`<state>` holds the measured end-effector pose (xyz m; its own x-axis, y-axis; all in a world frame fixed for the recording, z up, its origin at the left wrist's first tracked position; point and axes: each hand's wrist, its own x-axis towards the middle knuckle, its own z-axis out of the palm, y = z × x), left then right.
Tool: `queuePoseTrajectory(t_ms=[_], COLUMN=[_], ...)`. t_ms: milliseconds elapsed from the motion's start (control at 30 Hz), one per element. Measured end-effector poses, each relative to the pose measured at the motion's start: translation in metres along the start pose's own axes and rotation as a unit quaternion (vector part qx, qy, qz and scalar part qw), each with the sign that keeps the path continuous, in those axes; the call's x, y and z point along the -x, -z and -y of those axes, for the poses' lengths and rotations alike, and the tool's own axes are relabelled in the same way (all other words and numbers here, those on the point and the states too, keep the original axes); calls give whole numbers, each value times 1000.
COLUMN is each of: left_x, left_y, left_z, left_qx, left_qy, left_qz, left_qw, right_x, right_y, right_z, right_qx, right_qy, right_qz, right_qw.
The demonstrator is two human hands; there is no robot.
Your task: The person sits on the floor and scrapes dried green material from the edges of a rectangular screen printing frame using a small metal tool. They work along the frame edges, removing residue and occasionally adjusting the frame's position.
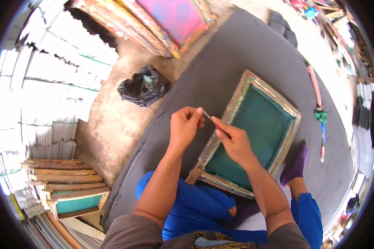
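Observation:
My right hand (pixel 235 144) is closed around a thin tool (pixel 217 126) with a red handle; its kind is too small to make out. The tool's narrow dark shaft points up and left to my left hand (pixel 184 127), whose thumb and forefinger pinch at its tip. Below and right of the hands, a silk-screen frame (pixel 297 120) of worn, paint-stained wood with dark green mesh lies tilted on a dark grey padded surface (pixel 232 50). My right forearm passes over its lower part. The frame's near left corner rests by my blue-trousered leg.
A black plastic bag (pixel 139 89) sits on the floor at left. Paint-stained frames (pixel 153 29) stand at the far side, more wooden frames (pixel 72 178) at lower left. A pink-handled tool (pixel 314 85) with green cloth and a blue-handled one (pixel 323 135) lie right. My purple-socked foot (pixel 295 168) is nearby.

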<state>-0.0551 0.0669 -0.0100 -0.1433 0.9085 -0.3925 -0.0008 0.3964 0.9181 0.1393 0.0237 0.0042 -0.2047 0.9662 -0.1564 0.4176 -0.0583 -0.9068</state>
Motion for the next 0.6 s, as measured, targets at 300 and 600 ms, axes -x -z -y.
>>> queuePoseTrajectory(t_ms=[300,600], left_x=[-55,-70], left_y=[95,99], left_z=[-24,-5], left_qx=[-179,-269], left_qy=[-81,-96], left_qz=[-372,-386], left_qw=[907,877], right_x=[-60,-62], right_y=[-57,-70], right_z=[37,42], right_qx=[-87,-60], right_qy=[38,25], right_qz=[42,55], right_qw=[995,996])
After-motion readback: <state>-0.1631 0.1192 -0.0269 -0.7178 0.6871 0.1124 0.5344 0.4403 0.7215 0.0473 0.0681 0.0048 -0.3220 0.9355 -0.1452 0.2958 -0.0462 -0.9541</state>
